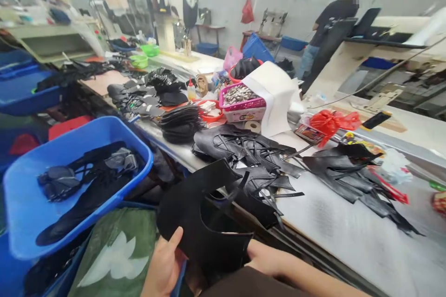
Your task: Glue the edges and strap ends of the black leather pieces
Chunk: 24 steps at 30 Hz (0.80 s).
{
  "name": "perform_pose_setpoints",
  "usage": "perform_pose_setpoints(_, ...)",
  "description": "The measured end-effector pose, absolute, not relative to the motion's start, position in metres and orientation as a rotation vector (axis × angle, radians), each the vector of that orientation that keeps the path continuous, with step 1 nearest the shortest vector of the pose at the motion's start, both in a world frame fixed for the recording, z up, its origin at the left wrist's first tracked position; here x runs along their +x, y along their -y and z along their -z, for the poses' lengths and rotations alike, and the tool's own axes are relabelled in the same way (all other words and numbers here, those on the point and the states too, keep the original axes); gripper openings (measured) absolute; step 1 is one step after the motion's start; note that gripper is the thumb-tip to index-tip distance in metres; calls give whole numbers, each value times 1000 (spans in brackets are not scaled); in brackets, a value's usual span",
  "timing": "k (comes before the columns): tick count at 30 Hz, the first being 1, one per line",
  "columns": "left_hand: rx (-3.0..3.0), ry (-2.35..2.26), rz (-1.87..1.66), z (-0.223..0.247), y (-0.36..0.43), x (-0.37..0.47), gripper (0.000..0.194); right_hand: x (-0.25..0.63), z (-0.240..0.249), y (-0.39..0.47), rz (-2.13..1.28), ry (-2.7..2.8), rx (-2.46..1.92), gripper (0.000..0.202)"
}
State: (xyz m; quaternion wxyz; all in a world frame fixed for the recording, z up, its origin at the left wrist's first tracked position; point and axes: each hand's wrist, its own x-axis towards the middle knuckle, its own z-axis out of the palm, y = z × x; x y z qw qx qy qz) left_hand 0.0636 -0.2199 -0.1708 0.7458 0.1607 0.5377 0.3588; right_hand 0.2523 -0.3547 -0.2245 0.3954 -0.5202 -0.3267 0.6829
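Observation:
A curved black shoe upper piece (188, 204) with a strap hangs in front of me over the table's near edge. My left hand (166, 257) grips its lower left side, thumb on top. At its lower right end, my right hand (261, 255) is closed on the edge; those fingers are partly hidden behind the piece. Just beyond it, a pile of black strappy uppers (240, 146) lies on the table. More black uppers (348, 171) are spread farther right.
To my left stands a blue tub (139, 181) with black pieces inside, near a green sack (135, 227). Along the table (331, 232) are stacked black pieces (181, 123), a pink basket (226, 113) of small parts, and a red bag (327, 123). A person (331, 18) stands far back right.

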Motion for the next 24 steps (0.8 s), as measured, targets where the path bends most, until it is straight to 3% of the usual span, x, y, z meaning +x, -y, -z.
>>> perform_pose_setpoints(3,387,-1162,-765,156,227,87,58,246,202,339,-1686,889,-937,110)
perform_pose_setpoints(6,479,-1143,-739,151,234,99,57,249,191,339,-1533,897,-902,119)
perform_pose_setpoints(16,603,-1085,-705,151,248,119,47,273,151,371,-1460,804,-996,99)
perform_pose_setpoints(24,798,-1103,-831,122,186,147,38,298,189,397,-1683,1223,-1416,51)
